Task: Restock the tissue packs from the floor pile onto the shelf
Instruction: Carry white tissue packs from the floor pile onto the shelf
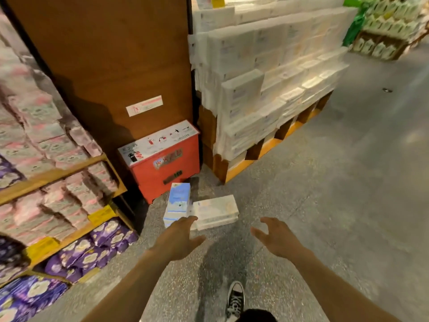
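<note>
Two tissue packs lie on the speckled floor ahead of me: a white pack (216, 211) lying flat and a blue-and-white pack (177, 203) beside it on its left. My left hand (180, 238) reaches out with spread fingers, its tips just short of the blue pack, holding nothing. My right hand (275, 238) is stretched out to the right of the white pack, fingers open and curved, empty. The wooden shelf (58, 175) on the left carries pink tissue packs (46, 145), with purple packs (92, 249) lower down.
A red box (167, 168) stands against a brown panel (111, 61) just behind the floor packs. A tall stack of white packs (267, 89) sits on a wooden pallet (267, 147) at right. My black sneaker (235, 298) is on the floor below.
</note>
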`<action>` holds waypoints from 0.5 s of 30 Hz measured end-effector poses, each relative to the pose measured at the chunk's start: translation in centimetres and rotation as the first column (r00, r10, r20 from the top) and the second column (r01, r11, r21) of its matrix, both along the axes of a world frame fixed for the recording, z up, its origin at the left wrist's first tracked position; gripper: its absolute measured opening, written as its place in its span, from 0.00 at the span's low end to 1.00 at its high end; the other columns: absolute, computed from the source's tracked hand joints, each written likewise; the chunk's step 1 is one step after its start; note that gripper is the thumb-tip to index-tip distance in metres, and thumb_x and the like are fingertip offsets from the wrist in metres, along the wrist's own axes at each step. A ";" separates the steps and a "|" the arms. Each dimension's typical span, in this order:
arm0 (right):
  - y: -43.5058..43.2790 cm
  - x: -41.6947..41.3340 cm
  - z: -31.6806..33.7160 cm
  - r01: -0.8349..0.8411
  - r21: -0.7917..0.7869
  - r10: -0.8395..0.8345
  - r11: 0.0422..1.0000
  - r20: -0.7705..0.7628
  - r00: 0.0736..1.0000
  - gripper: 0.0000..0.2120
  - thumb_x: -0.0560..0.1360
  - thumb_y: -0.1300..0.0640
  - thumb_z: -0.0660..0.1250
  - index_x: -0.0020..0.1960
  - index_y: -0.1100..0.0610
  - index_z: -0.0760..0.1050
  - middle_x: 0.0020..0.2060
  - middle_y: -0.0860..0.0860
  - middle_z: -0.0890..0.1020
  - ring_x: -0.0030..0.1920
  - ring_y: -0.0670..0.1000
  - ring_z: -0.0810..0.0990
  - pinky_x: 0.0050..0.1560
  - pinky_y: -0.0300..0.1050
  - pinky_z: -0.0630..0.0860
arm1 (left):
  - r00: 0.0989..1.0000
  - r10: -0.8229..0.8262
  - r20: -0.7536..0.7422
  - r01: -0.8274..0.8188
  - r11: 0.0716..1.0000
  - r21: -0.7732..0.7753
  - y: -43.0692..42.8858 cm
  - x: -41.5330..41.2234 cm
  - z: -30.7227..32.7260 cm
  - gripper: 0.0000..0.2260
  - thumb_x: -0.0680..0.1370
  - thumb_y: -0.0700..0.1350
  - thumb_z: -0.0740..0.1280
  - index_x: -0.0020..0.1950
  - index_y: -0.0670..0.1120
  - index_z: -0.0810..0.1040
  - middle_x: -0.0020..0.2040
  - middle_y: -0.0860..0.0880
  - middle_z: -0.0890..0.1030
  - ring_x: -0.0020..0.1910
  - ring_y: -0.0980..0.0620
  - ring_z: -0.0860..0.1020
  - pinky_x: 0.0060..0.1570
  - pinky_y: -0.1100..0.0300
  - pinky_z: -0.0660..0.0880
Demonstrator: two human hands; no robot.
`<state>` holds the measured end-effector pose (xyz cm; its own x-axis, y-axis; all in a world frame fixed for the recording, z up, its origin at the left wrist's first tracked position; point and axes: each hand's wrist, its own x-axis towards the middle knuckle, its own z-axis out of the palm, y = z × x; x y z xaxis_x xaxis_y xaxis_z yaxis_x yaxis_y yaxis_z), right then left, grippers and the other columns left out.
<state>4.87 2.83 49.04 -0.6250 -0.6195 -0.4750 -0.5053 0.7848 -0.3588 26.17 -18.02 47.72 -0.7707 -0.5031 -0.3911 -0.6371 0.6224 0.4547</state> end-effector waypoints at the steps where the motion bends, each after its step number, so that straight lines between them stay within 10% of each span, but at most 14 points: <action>1: -1.4 -2.1 -0.4 -0.018 0.017 0.018 1.000 -0.001 1.000 0.58 0.59 0.17 0.41 0.76 0.52 0.66 0.74 0.52 0.70 0.72 0.55 0.69 0.72 0.54 0.67 | 1.000 0.023 0.006 -0.023 1.000 0.012 -1.1 -1.6 -0.3 0.34 0.77 0.65 0.65 0.78 0.52 0.61 0.74 0.49 0.69 0.69 0.48 0.71 0.63 0.53 0.71; 8: -10.4 -12.9 -2.8 -0.085 0.078 0.083 0.993 0.027 0.996 0.34 0.79 0.33 0.57 0.77 0.54 0.65 0.74 0.53 0.71 0.72 0.55 0.70 0.71 0.51 0.68 | 0.994 0.099 0.055 -0.106 0.985 0.135 -7.8 -9.3 -4.2 0.37 0.74 0.72 0.58 0.78 0.53 0.60 0.74 0.50 0.69 0.68 0.50 0.71 0.62 0.54 0.71; 15: -19.0 -20.3 -10.9 0.017 0.083 -0.021 0.996 0.053 0.998 0.32 0.79 0.34 0.59 0.76 0.53 0.65 0.72 0.53 0.73 0.69 0.55 0.73 0.67 0.50 0.71 | 0.994 0.100 0.043 -0.106 0.981 0.165 -17.1 -17.5 -12.1 0.32 0.78 0.64 0.62 0.79 0.53 0.58 0.75 0.50 0.67 0.71 0.49 0.69 0.63 0.55 0.69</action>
